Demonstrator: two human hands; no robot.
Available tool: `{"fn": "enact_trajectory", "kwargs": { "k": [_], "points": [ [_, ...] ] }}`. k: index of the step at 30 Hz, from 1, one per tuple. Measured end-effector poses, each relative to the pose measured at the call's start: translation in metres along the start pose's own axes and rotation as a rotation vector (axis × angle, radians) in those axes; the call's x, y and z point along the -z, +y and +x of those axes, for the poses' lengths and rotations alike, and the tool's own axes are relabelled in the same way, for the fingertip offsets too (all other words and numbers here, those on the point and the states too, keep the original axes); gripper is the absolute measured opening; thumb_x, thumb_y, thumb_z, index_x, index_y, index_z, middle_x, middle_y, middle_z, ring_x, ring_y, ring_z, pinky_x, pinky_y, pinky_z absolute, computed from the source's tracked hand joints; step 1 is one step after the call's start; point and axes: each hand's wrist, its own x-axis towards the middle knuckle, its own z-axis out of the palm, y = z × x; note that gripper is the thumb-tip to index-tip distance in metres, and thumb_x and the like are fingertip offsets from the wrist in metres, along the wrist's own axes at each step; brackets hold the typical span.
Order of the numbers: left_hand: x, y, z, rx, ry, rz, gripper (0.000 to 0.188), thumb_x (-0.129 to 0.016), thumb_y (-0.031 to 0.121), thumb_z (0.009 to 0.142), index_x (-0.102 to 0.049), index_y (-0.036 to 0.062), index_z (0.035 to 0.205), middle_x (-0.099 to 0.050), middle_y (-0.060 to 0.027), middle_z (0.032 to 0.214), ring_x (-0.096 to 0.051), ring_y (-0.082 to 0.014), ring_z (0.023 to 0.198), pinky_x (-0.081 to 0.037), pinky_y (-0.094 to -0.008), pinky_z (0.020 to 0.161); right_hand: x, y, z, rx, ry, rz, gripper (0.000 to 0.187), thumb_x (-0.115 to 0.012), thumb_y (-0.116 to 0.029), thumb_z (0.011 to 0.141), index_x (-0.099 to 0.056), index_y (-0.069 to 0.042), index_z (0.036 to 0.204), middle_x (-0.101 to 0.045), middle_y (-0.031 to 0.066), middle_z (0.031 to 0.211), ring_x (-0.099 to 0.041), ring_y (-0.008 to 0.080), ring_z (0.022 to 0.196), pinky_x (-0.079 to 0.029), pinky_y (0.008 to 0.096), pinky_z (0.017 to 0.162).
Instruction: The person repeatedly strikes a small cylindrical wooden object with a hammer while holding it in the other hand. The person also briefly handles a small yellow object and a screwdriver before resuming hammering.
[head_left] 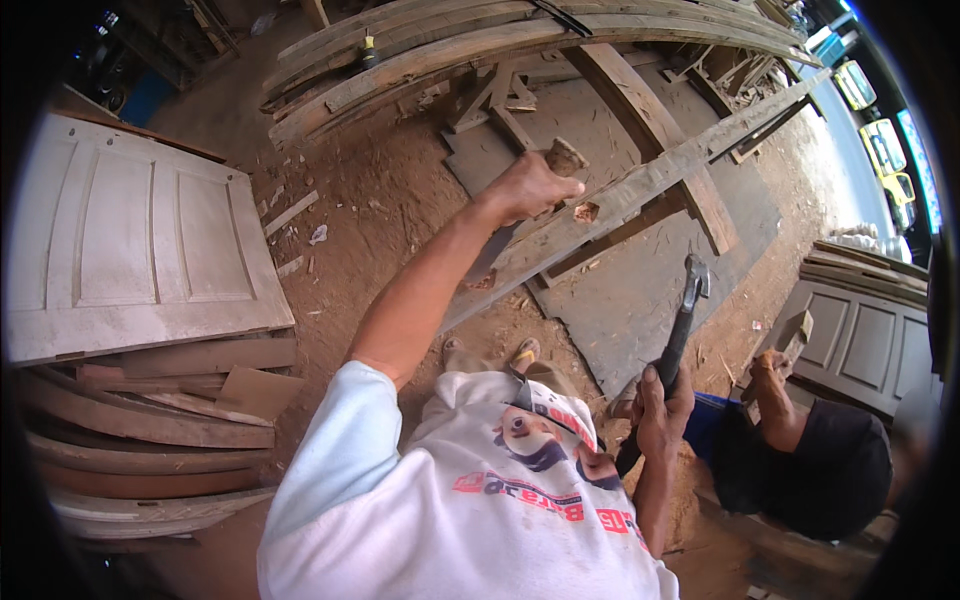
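My left hand (527, 190) is closed round the wooden handle (566, 157) of a chisel, whose worn, flared end sticks out above the fist. Its broad dark blade (490, 250) slants down toward a notch (484, 282) in a long wooden beam (630, 190); the tip's exact contact is hard to make out. Another rough mortise (587, 212) is cut in the beam beside my hand. In my right hand (662, 402) a claw hammer (684, 315) is gripped by its black handle, head up, to the right of the beam and apart from the chisel.
Crosswise timber (650, 130) supports the beam over a grey sheet (620, 330). Long planks (440, 65) with a screwdriver (369, 52) lie at the back. Panelled door (150, 230) and stacked boards (160, 430) stand left. At right another person (830, 465) holds a wood piece (795, 338).
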Motion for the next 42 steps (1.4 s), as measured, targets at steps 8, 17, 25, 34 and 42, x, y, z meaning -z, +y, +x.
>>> {"fn": "enact_trajectory", "kwargs": {
  "k": [8, 17, 25, 34, 42],
  "points": [
    [0.018, 0.027, -0.099, -0.356, 0.202, -0.392, 0.052, -0.083, 0.041, 0.087, -0.06, 0.0021, 0.111, -0.065, -0.0011, 0.089, -0.059, -0.007, 0.07, -0.053, -0.0243, 0.06, 0.026, 0.028, 0.0, -0.056, 0.099, 0.069, 0.024, -0.061, -0.027, 0.105, -0.051, -0.005, 0.104, -0.046, -0.0029, 0.069, -0.041, 0.0051, 0.05, -0.035, 0.0222, 0.044],
    [0.005, 0.0, -0.096, -0.611, 0.342, -0.498, 0.07, -0.085, 0.05, 0.08, -0.059, 0.0003, 0.123, -0.061, 0.0013, 0.078, -0.06, -0.008, 0.073, -0.052, -0.0266, 0.068, 0.016, 0.024, 0.019, -0.072, 0.035, 0.003, 0.023, -0.062, -0.028, 0.104, -0.052, -0.007, 0.102, -0.048, -0.0024, 0.068, -0.044, 0.0057, 0.05, -0.037, 0.022, 0.043],
    [-0.004, 0.004, -0.11, -0.461, 0.281, -0.67, 0.048, -0.091, 0.035, 0.081, -0.064, 0.0062, 0.109, -0.065, 0.0032, 0.09, -0.058, -0.0053, 0.08, -0.05, -0.0235, 0.071, 0.007, 0.017, 0.02, -0.049, -0.014, -0.025, 0.023, -0.065, -0.027, 0.103, -0.055, -0.006, 0.105, -0.05, -0.0024, 0.067, -0.045, 0.0053, 0.048, -0.037, 0.0216, 0.042],
    [0.001, 0.0, -0.105, -0.465, 0.19, -0.752, 0.042, -0.089, 0.026, 0.083, -0.06, 0.0084, 0.107, -0.062, 0.0034, 0.079, -0.054, -0.0038, 0.061, -0.046, -0.0215, 0.053, -0.011, 0.005, 0.016, -0.087, -0.026, -0.11, 0.025, -0.066, -0.029, 0.102, -0.055, -0.007, 0.106, -0.051, -0.0023, 0.067, -0.046, 0.0057, 0.049, -0.037, 0.0222, 0.042],
    [0.003, -0.003, -0.086, -0.49, 0.112, -0.728, 0.027, -0.084, 0.026, 0.087, -0.066, 0.0075, 0.095, -0.062, 0.0032, 0.074, -0.055, -0.0035, 0.062, -0.046, -0.0226, 0.054, -0.036, -0.048, 0.028, 0.096, -0.072, -0.206, 0.027, -0.065, -0.027, 0.101, -0.056, -0.004, 0.113, -0.051, -0.0021, 0.068, -0.046, 0.0056, 0.049, -0.036, 0.0218, 0.043]
  ]
}}
